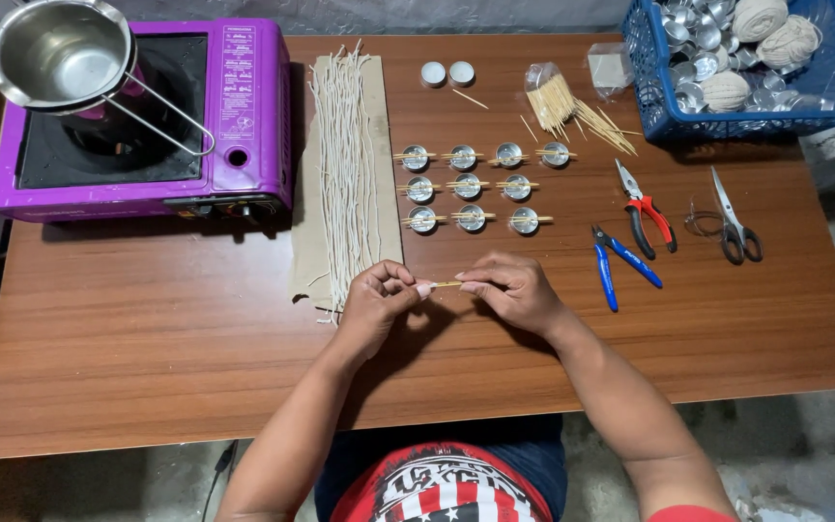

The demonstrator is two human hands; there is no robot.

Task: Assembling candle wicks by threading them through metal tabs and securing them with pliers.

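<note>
My left hand (377, 298) and my right hand (508, 288) meet over the wooden table (147, 329), each pinching one end of a thin wooden stick (446, 284). Just beyond them stand three rows of small metal cups (470, 186), each with a stick laid across its rim. A strip of cardboard (313, 242) covered with several pale waxed wicks (345, 164) lies left of the cups, close to my left hand.
A purple portable stove (244, 116) with a steel pot (55, 53) sits at the back left. Red pliers (647, 215), blue pliers (620, 261) and scissors (734, 220) lie at the right. A bag of sticks (558, 101) and a blue basket (649, 87) are behind them.
</note>
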